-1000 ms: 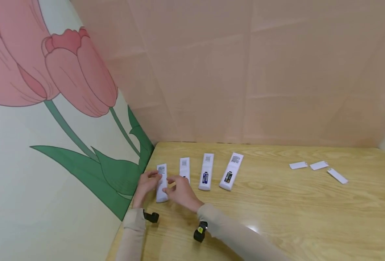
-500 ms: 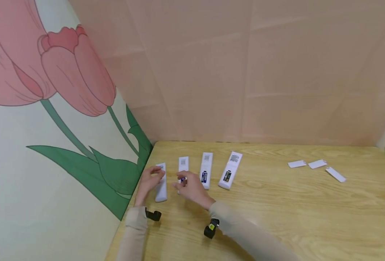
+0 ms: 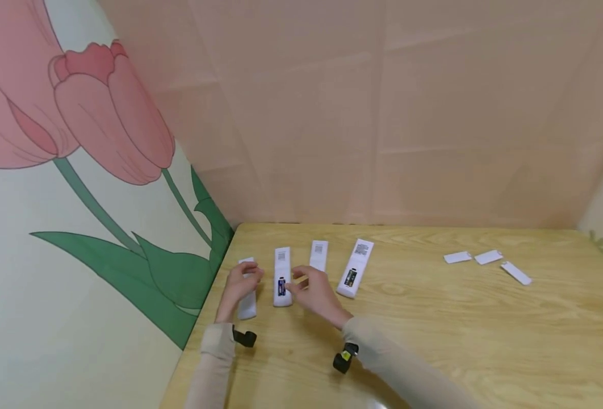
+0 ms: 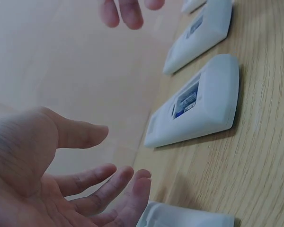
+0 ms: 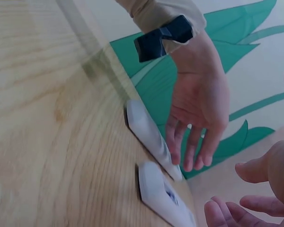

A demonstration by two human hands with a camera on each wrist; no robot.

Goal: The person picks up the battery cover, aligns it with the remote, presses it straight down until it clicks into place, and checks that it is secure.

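My left hand (image 3: pixel 239 285) hovers over the leftmost white remote control (image 3: pixel 247 307), its fingers loosely bent and nothing in them. In the left wrist view that remote (image 4: pixel 187 216) shows only in part, below the fingers. To its right lies a second remote (image 3: pixel 283 264), back up, with blue batteries (image 3: pixel 281 287) in its uncovered bay. My right hand (image 3: pixel 318 292) is held above the table between this one and the third remote (image 3: pixel 319 253), whose lower half it hides. Thumb and fingers of the right hand (image 5: pixel 270 189) stand apart, holding nothing.
A fourth remote (image 3: pixel 355 268) lies tilted at the right of the row, its battery bay uncovered. Three white battery covers (image 3: pixel 488 257) (image 3: pixel 457 257) (image 3: pixel 516 272) lie farther right on the wooden table (image 3: pixel 460 335). A tulip-printed wall (image 3: pixel 102 244) borders the left side.
My right hand has left the leftmost remote and moved right, past the second one, uncovering it. My left hand has lifted slightly off the leftmost remote. The head view has shifted a little.
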